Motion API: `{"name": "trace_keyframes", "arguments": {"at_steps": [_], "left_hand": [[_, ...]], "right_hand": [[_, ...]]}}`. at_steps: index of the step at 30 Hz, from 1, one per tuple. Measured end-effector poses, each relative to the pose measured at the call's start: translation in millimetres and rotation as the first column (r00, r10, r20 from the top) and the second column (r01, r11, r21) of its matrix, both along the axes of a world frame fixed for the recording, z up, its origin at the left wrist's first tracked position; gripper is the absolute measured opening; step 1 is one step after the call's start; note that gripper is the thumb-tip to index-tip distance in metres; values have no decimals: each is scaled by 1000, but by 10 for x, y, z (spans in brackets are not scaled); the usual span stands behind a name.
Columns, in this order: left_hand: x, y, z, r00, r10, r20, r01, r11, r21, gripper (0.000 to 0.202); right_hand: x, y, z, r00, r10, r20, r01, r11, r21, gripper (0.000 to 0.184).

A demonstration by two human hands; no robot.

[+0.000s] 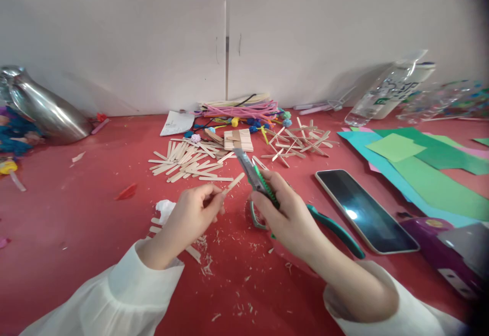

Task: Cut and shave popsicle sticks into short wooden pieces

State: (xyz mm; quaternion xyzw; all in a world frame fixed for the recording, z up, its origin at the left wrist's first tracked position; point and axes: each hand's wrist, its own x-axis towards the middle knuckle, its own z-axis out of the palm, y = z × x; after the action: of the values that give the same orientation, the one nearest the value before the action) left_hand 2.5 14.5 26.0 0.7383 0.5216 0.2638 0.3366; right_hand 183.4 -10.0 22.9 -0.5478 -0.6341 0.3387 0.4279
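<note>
Pinching the light, probably brittle stick (234,183) low down (near the table's (76,234) front edge), the left hand (187,216) steadies it; the right hand (286,216) grips a cutter (252,174).

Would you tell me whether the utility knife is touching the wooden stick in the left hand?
Cannot tell. In the head view the tip of the wooden stick ends right beside the utility knife, with neither contact nor gap plain.

Just the one head cam here, worn up top and tilted forward and down over the red table (69,213). It sits close above the left hand (187,218) and right hand (290,218), facing the white wall (114,45) at the back.
</note>
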Motion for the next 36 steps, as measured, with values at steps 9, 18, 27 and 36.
{"name": "trace_keyframes", "arguments": {"at_steps": [9, 18, 27, 36], "left_hand": [[-66, 81, 38, 918, 40, -395, -16, 998, 64, 24], [-60, 115, -78, 924, -6, -383, 26, 999, 46, 14], [-46, 172, -53, 973, 61, -223, -91, 988, -127, 22], [-30, 118, -50, 977, 172, 127, -148, 973, -179, 19]], "right_hand": [[-41, -152, -118, 837, 146, 528, -225, 971, 87, 52], [-49, -240, -171, 754, 154, 639, -263, 962, 79, 56], [-57, -271, -91, 683, 18, 730, -253, 944, 214, 49], [-62, -247, -3, 738, -94, 668, -203, 914, 352, 46]]}}
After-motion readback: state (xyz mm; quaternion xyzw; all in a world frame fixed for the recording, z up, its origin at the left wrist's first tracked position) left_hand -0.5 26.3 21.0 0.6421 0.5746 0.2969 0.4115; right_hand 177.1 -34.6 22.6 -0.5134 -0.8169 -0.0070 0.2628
